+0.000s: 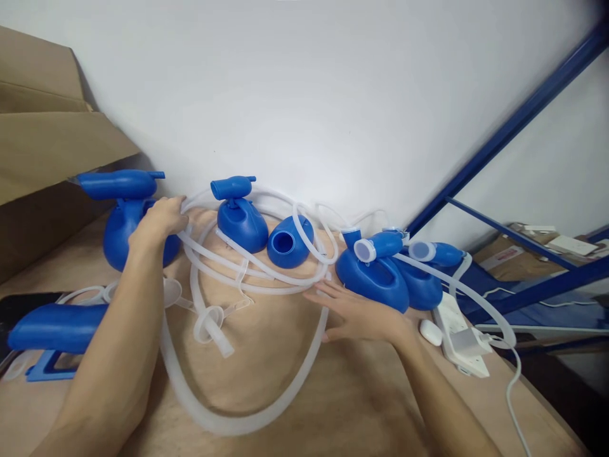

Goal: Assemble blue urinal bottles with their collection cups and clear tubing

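Note:
My left hand (164, 219) reaches to the blue bottle (117, 238) at the left, beside the clear tubing; its fingers are bent and partly hidden, so any grip cannot be made out. My right hand (352, 311) has its fingers spread, over or touching the looped clear tube (238, 424). Between the hands stand a blue bottle with a spout piece (242, 225) and a blue bottle with a round open mouth (290, 241). Coils of tubing lie around them. A clear funnel-like cap (208, 324) rests on the table inside the large loop.
Two blue bottles (371, 279) stand right of my right hand, near a white power strip (459, 336) and a white case (431, 332). A cardboard box (42, 152) is at the left. Another blue piece (59, 327) lies front left. A blue metal frame (514, 130) rises at the right.

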